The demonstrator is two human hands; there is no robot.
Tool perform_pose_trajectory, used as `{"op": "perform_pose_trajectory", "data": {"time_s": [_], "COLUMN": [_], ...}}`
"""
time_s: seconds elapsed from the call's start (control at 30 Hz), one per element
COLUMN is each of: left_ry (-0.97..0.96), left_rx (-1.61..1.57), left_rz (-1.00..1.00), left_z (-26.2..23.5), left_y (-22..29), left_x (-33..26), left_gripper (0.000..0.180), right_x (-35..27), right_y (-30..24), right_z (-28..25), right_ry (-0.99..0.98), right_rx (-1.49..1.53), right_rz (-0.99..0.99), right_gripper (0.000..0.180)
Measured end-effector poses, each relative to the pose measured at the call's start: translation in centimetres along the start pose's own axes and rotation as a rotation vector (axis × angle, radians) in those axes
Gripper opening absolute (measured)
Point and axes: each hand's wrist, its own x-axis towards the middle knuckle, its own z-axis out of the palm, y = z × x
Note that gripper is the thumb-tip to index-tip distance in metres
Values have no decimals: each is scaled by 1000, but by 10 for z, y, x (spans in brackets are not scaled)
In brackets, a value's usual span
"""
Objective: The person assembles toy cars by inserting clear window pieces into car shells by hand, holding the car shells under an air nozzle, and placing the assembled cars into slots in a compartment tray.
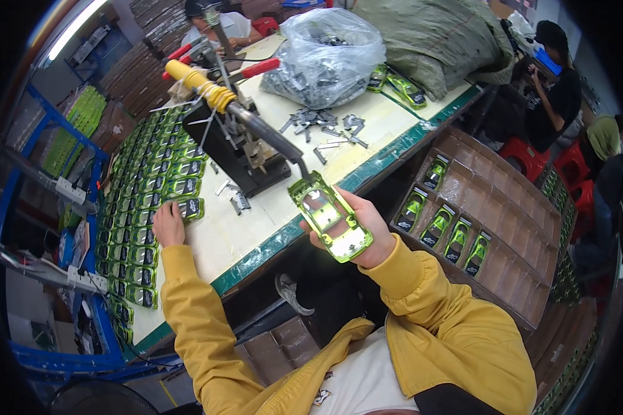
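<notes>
In my right hand (367, 228) is a bright green toy car body (332, 220), its hollow underside turned up toward me. The fingers and thumb close around its sides, just in front of the bench's edge. My left hand (169, 225) rests on the bench at the left, its fingers curled against another green toy car body (192, 208) that juts out from the rows. Beside that hand lie many more green car bodies (135, 254) in close rows. A lever press (246, 145) with a yellow-wrapped handle stands between my hands, on the far side.
Small grey parts (315, 123) lie loose behind the press, near a clear plastic bag (325, 59) full of them. A large woven sack (436, 41) sits at the far right. Right of the bench, a brown compartment tray (509, 207) holds several car bodies. Other people sit beyond.
</notes>
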Motion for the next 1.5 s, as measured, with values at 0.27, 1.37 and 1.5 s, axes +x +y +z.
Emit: {"op": "perform_pose_trajectory", "data": {"time_s": [0.27,1.37,1.5], "left_ry": [-44,-474,-145], "left_rx": [-70,-972,-707], "left_rz": [164,376,160], "left_z": [-34,-48,6], "left_y": [11,69,72], "left_x": [-61,-64,-9], "left_gripper": [36,44,22], "right_x": [-24,-10,38], "right_y": [-17,3,54], "right_z": [-20,-51,-19], "right_ry": [-8,-168,-327], "right_rx": [-59,-2199,-2330], "right_rz": [-20,-1056,-945], "right_gripper": [36,42,58]}}
